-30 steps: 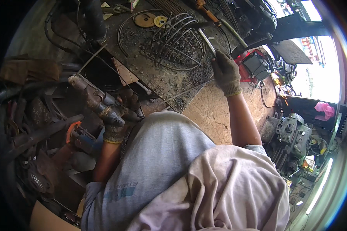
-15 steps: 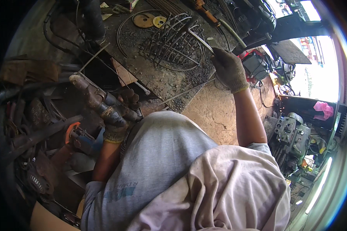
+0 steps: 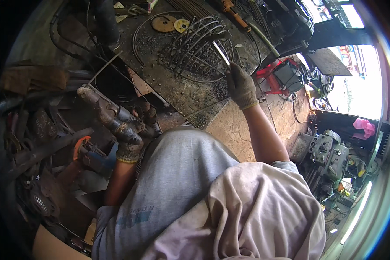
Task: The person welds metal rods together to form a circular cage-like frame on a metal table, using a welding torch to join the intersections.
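Observation:
My right hand [image 3: 242, 86], in a grey knit glove, is closed around the pale handle of a hammer [image 3: 222, 55]. Its dark head is over the right part of a frame of curved metal rods [image 3: 194, 43]; I cannot tell whether they touch. That frame lies on a dark metal worktop [image 3: 160, 89] strewn with dark grit. Low on the left, my gloved left hand [image 3: 129, 149] is closed on a worn brown tool that looks like a welding electrode holder [image 3: 106, 113]. A thin rod [image 3: 105, 68] sticks out from its far end. Left fingers are partly hidden.
Two cutting discs [image 3: 164, 24] and an orange-handled tool [image 3: 235, 16] lie at the back. A red stool [image 3: 268, 80] stands right of the worktop, with a grey-green machine [image 3: 329, 156] farther right. Scrap metal and an orange-and-blue clamp [image 3: 91, 154] crowd the left.
My right hand has moved left and slightly nearer with the hammer, whose handle now points more steeply away from me. The left hand and its tool have hardly moved.

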### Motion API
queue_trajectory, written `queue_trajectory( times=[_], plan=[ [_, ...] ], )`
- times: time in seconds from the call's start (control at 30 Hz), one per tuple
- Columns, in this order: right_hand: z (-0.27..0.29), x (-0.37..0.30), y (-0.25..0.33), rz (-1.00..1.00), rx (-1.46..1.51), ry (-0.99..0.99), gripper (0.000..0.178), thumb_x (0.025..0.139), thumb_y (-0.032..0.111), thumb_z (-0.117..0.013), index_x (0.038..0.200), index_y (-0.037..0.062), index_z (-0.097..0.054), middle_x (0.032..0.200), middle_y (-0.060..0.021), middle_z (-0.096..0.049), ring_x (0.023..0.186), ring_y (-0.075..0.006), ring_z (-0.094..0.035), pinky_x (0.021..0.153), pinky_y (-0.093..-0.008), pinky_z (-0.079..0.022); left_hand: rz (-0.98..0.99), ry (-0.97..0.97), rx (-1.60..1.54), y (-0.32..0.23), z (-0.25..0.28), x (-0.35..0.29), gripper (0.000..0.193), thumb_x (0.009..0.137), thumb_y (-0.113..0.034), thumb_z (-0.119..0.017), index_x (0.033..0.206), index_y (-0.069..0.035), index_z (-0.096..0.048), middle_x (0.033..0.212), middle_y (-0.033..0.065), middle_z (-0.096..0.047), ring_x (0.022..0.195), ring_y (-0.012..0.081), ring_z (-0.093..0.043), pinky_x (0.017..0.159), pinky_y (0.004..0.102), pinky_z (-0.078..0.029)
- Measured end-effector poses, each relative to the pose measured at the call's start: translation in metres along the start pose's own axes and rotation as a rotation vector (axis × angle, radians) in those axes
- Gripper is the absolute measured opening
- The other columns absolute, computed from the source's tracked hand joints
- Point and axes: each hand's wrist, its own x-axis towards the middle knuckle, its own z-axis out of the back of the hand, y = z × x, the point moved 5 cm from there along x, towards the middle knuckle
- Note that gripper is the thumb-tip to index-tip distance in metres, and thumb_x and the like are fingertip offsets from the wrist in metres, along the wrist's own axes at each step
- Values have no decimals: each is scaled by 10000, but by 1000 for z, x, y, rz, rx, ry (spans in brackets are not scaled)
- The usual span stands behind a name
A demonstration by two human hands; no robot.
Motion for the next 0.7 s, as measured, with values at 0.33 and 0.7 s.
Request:
queue_trajectory(
  times=[0.33,0.7],
  plan=[
    [10,-8,10,-105,114,-30,330,977,257,-578,1253,81,-622,1048,-221,-695,993,-416,-675,821,-488,-548,-33,-58,22,0,29,1,319,1048,-292,-464,1178,-9,-534,1262,161,-585,1224,306,-558,1103,423,-444],
    [-1,-10,11,-142,-88,71,225,985,297,-571,1091,111,-640,908,-141,-721,900,-361,-705,756,-457,-550,74,84,-23,3,5,2,275,1023,-203,-531,1238,-31,-514,1354,151,-579,1243,303,-574,1055,440,-473]
  ],
)
